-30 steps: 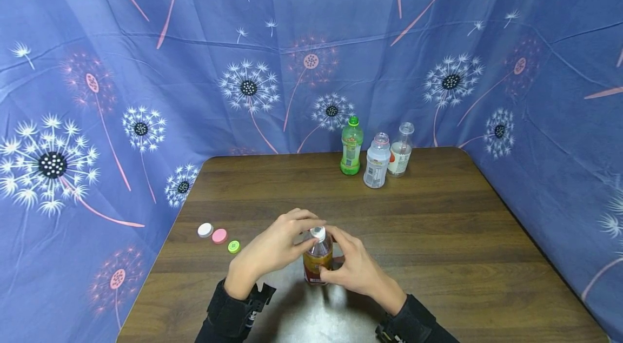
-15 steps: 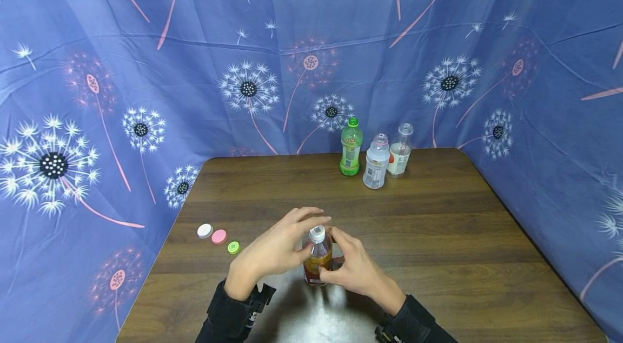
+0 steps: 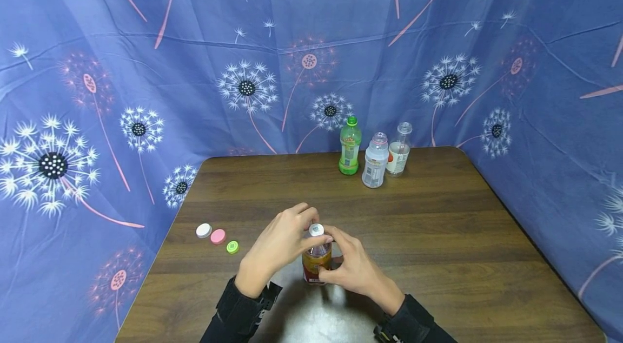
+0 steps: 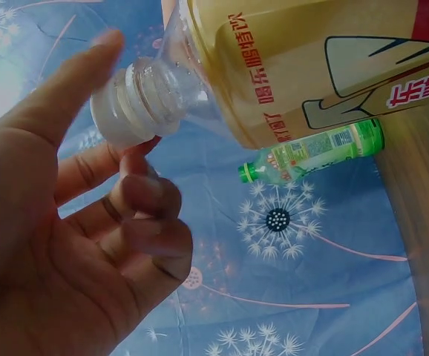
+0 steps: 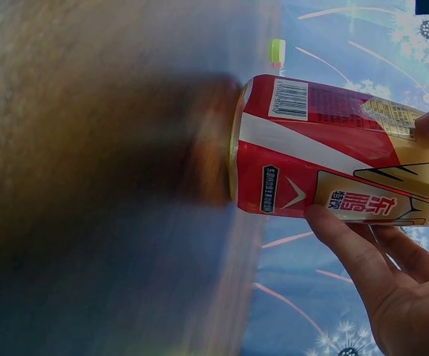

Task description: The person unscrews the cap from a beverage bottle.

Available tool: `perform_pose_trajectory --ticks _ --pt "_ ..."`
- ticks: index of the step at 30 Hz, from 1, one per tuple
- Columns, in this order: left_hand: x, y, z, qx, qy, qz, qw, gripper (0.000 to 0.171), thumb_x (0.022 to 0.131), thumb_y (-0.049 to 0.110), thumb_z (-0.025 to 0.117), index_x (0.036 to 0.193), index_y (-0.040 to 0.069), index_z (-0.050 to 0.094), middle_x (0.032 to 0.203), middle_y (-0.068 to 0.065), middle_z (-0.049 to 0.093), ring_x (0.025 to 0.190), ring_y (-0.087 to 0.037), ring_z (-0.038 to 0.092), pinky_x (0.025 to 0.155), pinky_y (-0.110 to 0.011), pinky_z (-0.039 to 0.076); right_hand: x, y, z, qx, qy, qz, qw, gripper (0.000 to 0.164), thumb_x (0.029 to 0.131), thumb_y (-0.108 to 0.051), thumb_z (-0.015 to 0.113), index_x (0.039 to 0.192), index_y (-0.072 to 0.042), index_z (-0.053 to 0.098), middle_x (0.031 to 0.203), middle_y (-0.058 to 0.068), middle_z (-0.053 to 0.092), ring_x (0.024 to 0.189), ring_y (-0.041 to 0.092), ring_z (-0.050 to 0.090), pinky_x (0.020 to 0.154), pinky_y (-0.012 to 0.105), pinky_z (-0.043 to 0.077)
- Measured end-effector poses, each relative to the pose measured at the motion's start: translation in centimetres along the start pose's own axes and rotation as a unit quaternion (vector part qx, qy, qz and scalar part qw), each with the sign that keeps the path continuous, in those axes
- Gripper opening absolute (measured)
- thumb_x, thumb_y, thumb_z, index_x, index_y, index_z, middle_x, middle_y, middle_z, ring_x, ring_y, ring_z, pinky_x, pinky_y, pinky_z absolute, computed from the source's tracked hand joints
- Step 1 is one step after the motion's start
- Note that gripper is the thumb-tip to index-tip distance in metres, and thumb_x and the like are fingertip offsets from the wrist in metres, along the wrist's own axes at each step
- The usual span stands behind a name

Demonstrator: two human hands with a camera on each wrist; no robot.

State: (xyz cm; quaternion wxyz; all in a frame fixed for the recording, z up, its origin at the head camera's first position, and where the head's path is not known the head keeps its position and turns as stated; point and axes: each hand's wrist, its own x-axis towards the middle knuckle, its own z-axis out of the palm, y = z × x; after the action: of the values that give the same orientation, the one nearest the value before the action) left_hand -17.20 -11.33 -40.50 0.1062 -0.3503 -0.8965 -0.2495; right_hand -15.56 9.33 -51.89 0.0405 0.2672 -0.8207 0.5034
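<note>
A drink bottle [image 3: 313, 267] with a red and gold label stands upright near the front of the table, its white cap [image 3: 316, 229] on top. My right hand [image 3: 357, 264] grips the bottle's body from the right, thumb and fingers on opposite sides of the label [image 5: 333, 156]. At the top, my left hand [image 3: 279, 240] has its thumb across the near side of the cap and its index finger curled behind it. The left wrist view shows the cap [image 4: 114, 119] between thumb and index finger, with the other fingers bent below the neck.
To the left lie a white cap [image 3: 204, 230], a pink cap [image 3: 218, 236] and a green cap [image 3: 232, 247] in a slanting row. At the back stand a green bottle [image 3: 349, 151], a whitish bottle [image 3: 374, 164] and a clear bottle [image 3: 398, 156]. Patterned blue cloth [image 3: 292, 24] hangs behind the wooden table [image 3: 462, 224].
My left fingers, stretched over the cap half a second ago, have curled in behind it, and the thumb has swung right across its front. My right hand keeps its hold on the bottle.
</note>
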Motion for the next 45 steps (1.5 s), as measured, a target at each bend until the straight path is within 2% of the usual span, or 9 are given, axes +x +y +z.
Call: perform_pose_trajectory --ticks 5,11,15,21,28,31,35,40,45 --pt "-0.1 -0.1 -0.4 -0.016 -0.019 0.013 0.9996 0.022 0.093 0.033 0.081 0.107 0.017 0.073 0.097 0.008 0.06 0.08 -0.011 0.062 0.069 -0.022 0.05 0.0 -0.1 -0.1 -0.011 0.003 -0.005 1.0 0.085 0.079 -0.01 0.079 0.151 -0.038 0.044 0.139 -0.002 0.061 0.118 0.024 0.066 0.072 0.032 0.064" --pt "-0.2 -0.3 -0.8 -0.065 -0.038 0.045 0.9961 0.026 0.094 0.016 0.08 0.12 0.011 0.077 0.106 0.002 0.064 0.089 -0.012 0.062 0.075 -0.022 0.053 0.0 -0.2 -0.1 -0.007 0.001 -0.002 1.0 0.082 0.078 -0.01 0.08 0.147 -0.039 0.046 0.135 -0.006 0.061 0.118 0.021 0.064 0.071 0.03 0.063" --pt "-0.2 -0.4 -1.1 -0.072 -0.058 0.067 0.9935 0.027 0.096 0.01 0.076 0.123 0.011 0.076 0.113 0.001 0.065 0.1 -0.013 0.062 0.082 -0.025 0.055 -0.1 -0.1 -0.1 -0.007 0.0 -0.008 1.0 0.081 0.079 -0.01 0.08 0.148 -0.036 0.047 0.135 -0.003 0.061 0.117 0.021 0.065 0.071 0.029 0.063" --pt "-0.2 -0.4 -1.6 -0.088 -0.09 0.083 0.9886 0.034 0.095 -0.001 0.069 0.126 0.012 0.075 0.125 0.001 0.068 0.117 -0.015 0.063 0.095 -0.033 0.057 -0.1 -0.2 -0.1 -0.002 0.002 -0.004 1.0 0.083 0.079 -0.01 0.08 0.149 -0.037 0.047 0.135 -0.004 0.061 0.12 0.023 0.064 0.071 0.03 0.063" --pt "-0.3 -0.5 -1.5 -0.103 -0.094 0.098 0.9854 0.036 0.091 -0.011 0.062 0.119 0.007 0.074 0.134 -0.004 0.068 0.127 -0.02 0.062 0.1 -0.036 0.056 -0.2 -0.1 0.0 -0.006 0.006 -0.009 1.0 0.08 0.078 -0.008 0.08 0.146 -0.037 0.048 0.137 -0.002 0.061 0.121 0.027 0.065 0.07 0.031 0.064" --pt "-0.3 -0.3 -1.3 -0.109 -0.09 0.082 0.9865 0.037 0.088 -0.007 0.066 0.122 0.009 0.071 0.14 -0.005 0.065 0.131 -0.02 0.06 0.1 -0.037 0.056 -0.2 0.0 0.0 -0.013 0.007 -0.011 1.0 0.081 0.078 -0.009 0.08 0.147 -0.036 0.047 0.135 -0.002 0.061 0.119 0.026 0.066 0.07 0.03 0.063" --pt "-0.2 0.1 -0.6 -0.071 -0.053 0.052 0.9947 0.036 0.093 0.02 0.077 0.127 0.014 0.067 0.137 -0.002 0.062 0.126 -0.018 0.059 0.1 -0.037 0.056 -0.1 0.0 0.0 -0.012 0.004 -0.013 1.0 0.08 0.079 -0.008 0.08 0.147 -0.036 0.047 0.129 -0.005 0.062 0.116 0.023 0.067 0.069 0.03 0.063" --pt "0.1 0.4 0.5 0.009 0.006 0.006 0.9999 0.053 0.085 0.055 0.083 0.12 0.018 0.07 0.111 0.004 0.056 0.094 -0.009 0.054 0.077 -0.027 0.052 -0.1 0.0 -0.1 0.003 -0.001 0.001 1.0 0.082 0.08 -0.009 0.082 0.149 -0.038 0.046 0.132 -0.006 0.063 0.113 0.019 0.069 0.071 0.032 0.064" --pt "0.3 0.5 1.2 0.029 0.027 -0.026 0.9989 0.042 0.084 0.053 0.085 0.099 0.017 0.067 0.092 0.007 0.054 0.07 -0.005 0.047 0.06 -0.02 0.044 -0.1 -0.2 0.0 0.002 -0.002 0.004 1.0 0.086 0.08 -0.008 0.08 0.153 -0.037 0.044 0.142 0.001 0.061 0.116 0.027 0.069 0.072 0.032 0.064"
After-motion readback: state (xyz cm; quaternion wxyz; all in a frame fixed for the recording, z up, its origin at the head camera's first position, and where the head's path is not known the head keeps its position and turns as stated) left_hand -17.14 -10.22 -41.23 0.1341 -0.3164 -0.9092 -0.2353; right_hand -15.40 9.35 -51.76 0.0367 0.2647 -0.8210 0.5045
